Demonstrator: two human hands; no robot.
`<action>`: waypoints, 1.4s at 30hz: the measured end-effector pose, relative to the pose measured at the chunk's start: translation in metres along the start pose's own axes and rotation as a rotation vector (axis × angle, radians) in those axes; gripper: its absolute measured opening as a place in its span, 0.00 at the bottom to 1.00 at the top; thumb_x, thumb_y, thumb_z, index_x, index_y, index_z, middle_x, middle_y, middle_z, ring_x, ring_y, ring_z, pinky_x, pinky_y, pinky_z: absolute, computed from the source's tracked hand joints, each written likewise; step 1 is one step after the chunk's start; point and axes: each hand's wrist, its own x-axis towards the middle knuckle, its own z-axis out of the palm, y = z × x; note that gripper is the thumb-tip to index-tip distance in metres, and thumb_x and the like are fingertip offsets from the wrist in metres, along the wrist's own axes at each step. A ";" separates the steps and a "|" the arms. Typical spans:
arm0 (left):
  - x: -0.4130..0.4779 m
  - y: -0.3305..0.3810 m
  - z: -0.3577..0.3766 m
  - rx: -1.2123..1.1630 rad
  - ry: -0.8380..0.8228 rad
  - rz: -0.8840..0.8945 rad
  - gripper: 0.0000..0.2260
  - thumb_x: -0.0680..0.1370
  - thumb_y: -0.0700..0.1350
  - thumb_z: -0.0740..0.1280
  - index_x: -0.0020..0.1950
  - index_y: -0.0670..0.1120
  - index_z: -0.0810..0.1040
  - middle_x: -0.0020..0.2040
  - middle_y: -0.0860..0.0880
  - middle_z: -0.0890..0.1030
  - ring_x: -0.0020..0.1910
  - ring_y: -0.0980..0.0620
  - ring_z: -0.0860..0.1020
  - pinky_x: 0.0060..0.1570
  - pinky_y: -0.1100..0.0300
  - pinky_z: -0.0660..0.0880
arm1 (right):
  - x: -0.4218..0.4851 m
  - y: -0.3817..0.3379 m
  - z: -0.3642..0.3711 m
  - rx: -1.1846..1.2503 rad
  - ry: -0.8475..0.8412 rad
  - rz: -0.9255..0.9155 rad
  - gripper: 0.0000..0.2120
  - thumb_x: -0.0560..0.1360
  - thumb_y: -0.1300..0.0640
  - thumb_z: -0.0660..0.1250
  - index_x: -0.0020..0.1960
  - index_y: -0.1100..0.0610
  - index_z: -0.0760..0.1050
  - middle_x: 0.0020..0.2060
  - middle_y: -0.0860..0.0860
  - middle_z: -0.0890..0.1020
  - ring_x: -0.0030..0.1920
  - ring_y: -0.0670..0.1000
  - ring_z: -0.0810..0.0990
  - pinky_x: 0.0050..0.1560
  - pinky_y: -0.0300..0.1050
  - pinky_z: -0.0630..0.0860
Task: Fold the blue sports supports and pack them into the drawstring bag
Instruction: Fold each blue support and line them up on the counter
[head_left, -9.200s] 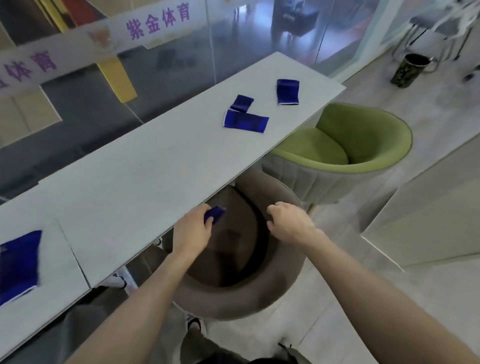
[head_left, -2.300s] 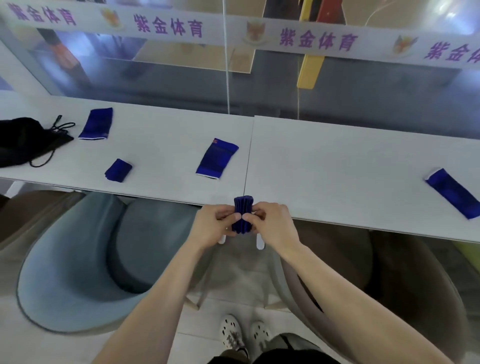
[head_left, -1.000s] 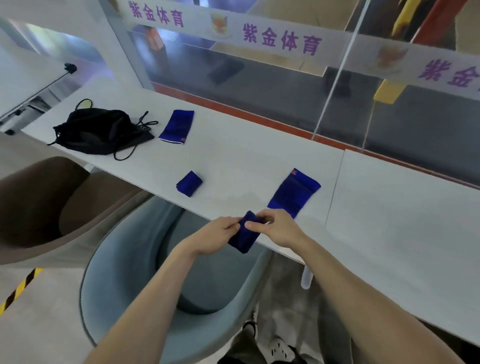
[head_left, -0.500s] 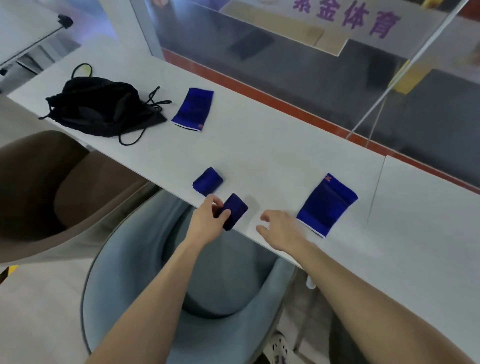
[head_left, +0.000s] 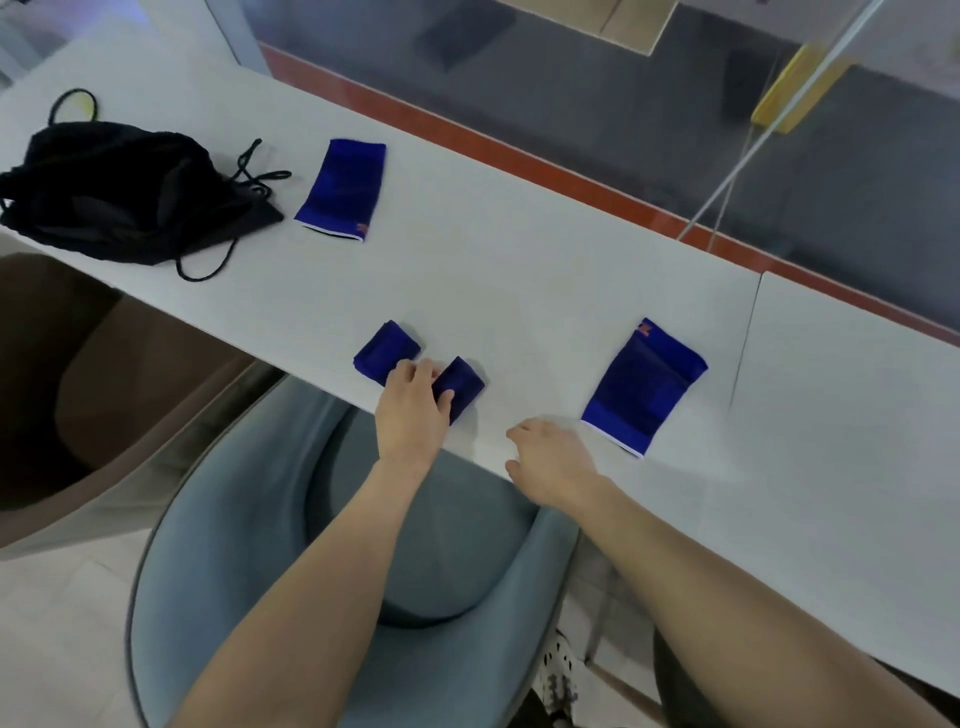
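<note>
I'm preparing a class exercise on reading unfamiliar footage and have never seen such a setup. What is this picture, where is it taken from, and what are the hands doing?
No machine here: a person's bare hands, filmed by a camera worn on the head, looking down. On the white table lie a black drawstring bag, two flat blue supports and one folded support. The left hand pinches a second folded support beside it; the right hand is empty at the table edge.

A crumpled black drawstring bag (head_left: 119, 192) lies far left, cords loose. Just right of it lies a flat blue support (head_left: 343, 189). At the near edge sits a small folded support (head_left: 387, 349), a second folded support (head_left: 464, 385) just beside it. Farther right lies another flat support (head_left: 644, 387).
</note>
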 end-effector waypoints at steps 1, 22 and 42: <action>0.000 0.002 -0.001 0.044 0.027 0.053 0.11 0.79 0.43 0.76 0.59 0.45 0.79 0.57 0.46 0.80 0.52 0.43 0.79 0.50 0.45 0.81 | 0.000 0.001 0.001 0.006 -0.004 -0.002 0.22 0.85 0.49 0.62 0.76 0.57 0.74 0.73 0.56 0.77 0.73 0.60 0.76 0.72 0.58 0.74; -0.010 -0.010 0.006 0.338 -0.167 0.182 0.23 0.78 0.31 0.72 0.74 0.38 0.79 0.81 0.41 0.74 0.81 0.39 0.71 0.77 0.46 0.75 | 0.003 0.009 -0.001 0.068 -0.048 -0.008 0.20 0.83 0.55 0.62 0.74 0.57 0.75 0.71 0.53 0.79 0.71 0.59 0.77 0.71 0.56 0.76; -0.006 0.021 -0.052 0.364 -0.279 0.201 0.18 0.82 0.43 0.67 0.72 0.47 0.79 0.73 0.49 0.80 0.71 0.46 0.78 0.72 0.51 0.73 | 0.003 0.012 -0.054 0.073 -0.059 -0.002 0.20 0.86 0.50 0.61 0.76 0.55 0.75 0.73 0.53 0.78 0.70 0.58 0.78 0.66 0.56 0.79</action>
